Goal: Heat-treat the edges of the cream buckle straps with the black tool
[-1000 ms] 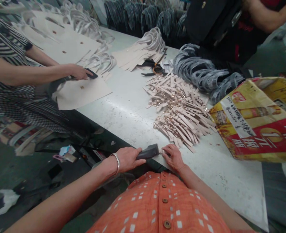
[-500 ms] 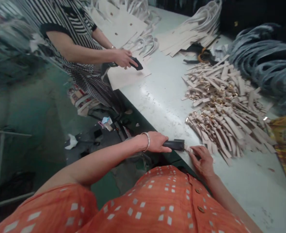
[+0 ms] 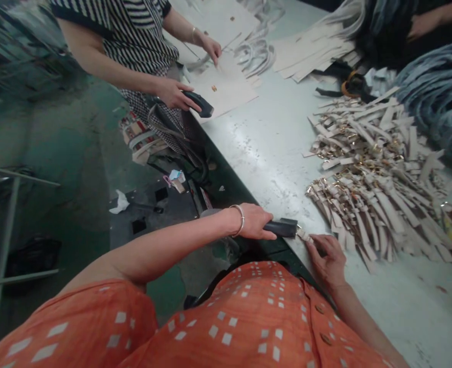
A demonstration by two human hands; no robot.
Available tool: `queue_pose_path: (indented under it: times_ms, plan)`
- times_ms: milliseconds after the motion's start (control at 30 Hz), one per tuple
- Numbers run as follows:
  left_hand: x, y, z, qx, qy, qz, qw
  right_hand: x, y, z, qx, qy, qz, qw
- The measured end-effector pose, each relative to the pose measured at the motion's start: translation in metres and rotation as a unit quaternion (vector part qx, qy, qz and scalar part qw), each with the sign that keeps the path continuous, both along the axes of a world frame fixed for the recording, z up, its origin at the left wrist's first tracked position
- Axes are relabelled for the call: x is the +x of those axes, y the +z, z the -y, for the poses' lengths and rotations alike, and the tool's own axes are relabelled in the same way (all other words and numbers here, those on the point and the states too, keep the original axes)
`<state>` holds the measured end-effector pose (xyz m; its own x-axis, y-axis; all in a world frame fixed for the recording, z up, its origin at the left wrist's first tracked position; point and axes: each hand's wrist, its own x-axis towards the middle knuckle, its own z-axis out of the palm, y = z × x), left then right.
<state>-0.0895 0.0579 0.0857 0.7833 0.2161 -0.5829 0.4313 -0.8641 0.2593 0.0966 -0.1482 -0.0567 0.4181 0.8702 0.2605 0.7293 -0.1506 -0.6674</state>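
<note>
My left hand point(image 3: 253, 222), with a bangle on the wrist, is wrapped round a black handheld tool point(image 3: 283, 228) with a blocky front end. Its exact kind is not clear. At the table's near edge, my right hand point(image 3: 329, 258) pinches a short beige strap point(image 3: 306, 235) with a metal buckle. The strap's buckle end lies right at the tool's front; whether they touch I cannot tell. Just beyond my right hand spreads a large pile of similar beige straps point(image 3: 375, 199) with gold-coloured buckles.
Across the table point(image 3: 249, 158), a co-worker's hand point(image 3: 176, 94) grips another black tool point(image 3: 200, 104) above beige sheets point(image 3: 226, 97). Grey cord loops point(image 3: 436, 102) and orange-handled scissors point(image 3: 353, 84) lie behind the straps. Another person's hand point(image 3: 421, 25) shows at the upper right.
The camera view has shifted, so things appear displaced. The co-worker's tool has moved back off the sheet toward the table edge. Another person's hand has appeared at the upper right. My hands keep their hold.
</note>
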Motion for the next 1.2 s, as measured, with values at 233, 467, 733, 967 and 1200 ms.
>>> queue_pose_path:
  times_ms: [233,467,733,967,1200]
  plan:
    - [0.011,-0.002,0.014,0.001,0.004,0.024,1.0,-0.004,0.009,-0.003,0.017,-0.007,-0.033,0.999]
    - [0.011,0.002,0.001,0.004,0.0,0.019,1.0,-0.004,0.016,-0.002,0.021,-0.004,-0.05,0.999]
    - [0.023,0.003,0.008,-0.036,0.005,0.028,0.999,-0.002,0.009,0.001,0.016,-0.004,-0.038,0.999]
    - [0.013,-0.007,0.005,-0.067,0.044,0.06,0.995,-0.003,0.012,0.002,0.022,0.007,-0.008,1.0]
    - [0.011,-0.006,0.007,-0.073,0.049,0.057,0.995,0.003,0.006,0.002,0.022,0.043,0.074,0.996]
